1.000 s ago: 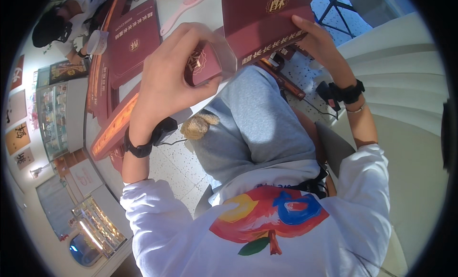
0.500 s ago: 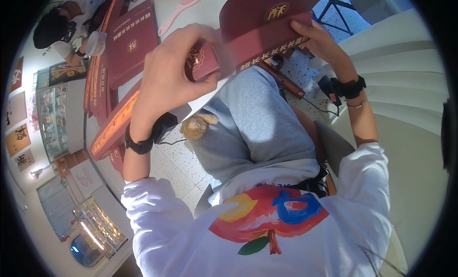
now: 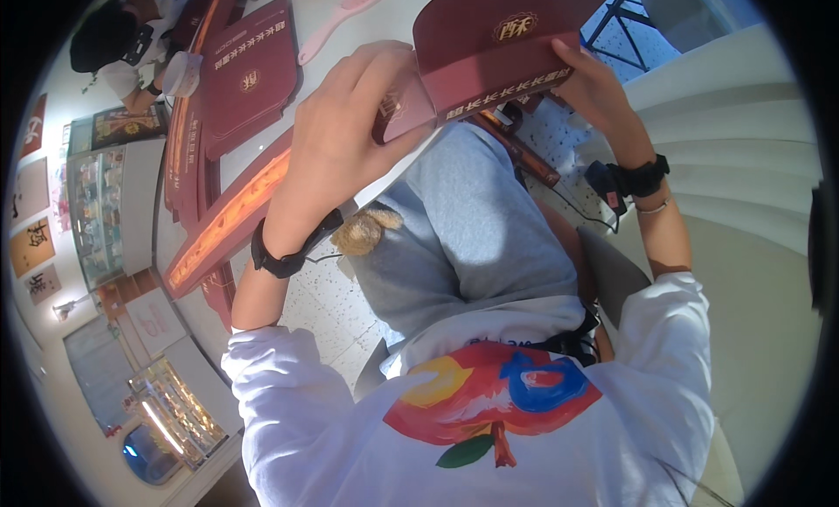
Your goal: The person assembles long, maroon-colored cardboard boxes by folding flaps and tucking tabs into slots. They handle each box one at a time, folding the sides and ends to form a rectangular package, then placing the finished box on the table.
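Observation:
In front of me, above my lap, is a maroon cardboard box with gold print and a raised rounded flap. My left hand is closed around its left part, thumb below and fingers over the top. At the box's right end, my right hand grips the edge with the thumb against the inside of the flap; its other fingers are mostly hidden. A long maroon strip with an orange picture side runs down left behind my left wrist. Whether it belongs to the same box I cannot tell.
Flat maroon cartons lie stacked on the white table, beside a pink hairbrush. Another person is at the table's far left. More maroon boxes are low on the right. A small plush toy rests by my leg.
My left hand has shifted to the right along the box, its fingers wrapped closer around it. The box and my right hand have moved slightly right.

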A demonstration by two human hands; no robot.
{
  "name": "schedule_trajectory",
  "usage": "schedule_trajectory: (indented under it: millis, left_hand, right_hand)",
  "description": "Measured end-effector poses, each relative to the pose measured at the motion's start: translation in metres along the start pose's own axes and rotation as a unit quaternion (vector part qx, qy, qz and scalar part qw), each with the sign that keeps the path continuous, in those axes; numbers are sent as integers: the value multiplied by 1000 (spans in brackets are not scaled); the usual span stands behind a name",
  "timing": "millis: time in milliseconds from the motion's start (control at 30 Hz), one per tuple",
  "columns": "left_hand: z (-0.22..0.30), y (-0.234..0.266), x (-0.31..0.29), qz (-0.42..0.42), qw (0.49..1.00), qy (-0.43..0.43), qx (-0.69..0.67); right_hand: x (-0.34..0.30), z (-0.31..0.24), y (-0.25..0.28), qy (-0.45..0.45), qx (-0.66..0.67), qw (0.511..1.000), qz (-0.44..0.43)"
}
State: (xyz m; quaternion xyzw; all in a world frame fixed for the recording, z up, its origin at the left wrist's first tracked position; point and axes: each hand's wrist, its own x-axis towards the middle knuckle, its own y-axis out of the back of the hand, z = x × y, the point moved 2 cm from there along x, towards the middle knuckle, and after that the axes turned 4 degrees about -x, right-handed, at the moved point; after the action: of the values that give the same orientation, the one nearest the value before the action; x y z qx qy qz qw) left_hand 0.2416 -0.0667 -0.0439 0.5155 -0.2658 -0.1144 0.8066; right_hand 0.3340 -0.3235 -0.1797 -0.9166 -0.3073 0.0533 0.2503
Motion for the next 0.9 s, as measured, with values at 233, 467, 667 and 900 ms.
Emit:
schedule_trajectory:
  millis: [233, 467, 667, 900]
  left_hand:
    - [3, -3, -1, -1, 999, 53, 5]
    - [1, -4, 1, -12, 998, 57, 34]
    - [-5, -12, -1, 6, 998, 61, 23]
    - [-7, -13, 1, 2, 997, 72, 2]
  right_hand:
    - [0, 2, 8, -5, 35, 999, -11]
    - [-1, 1, 7, -10, 72, 997, -3]
    - [-2, -12, 5, -14, 8, 999, -49]
    - [-6, -12, -5, -20, -22, 999, 29]
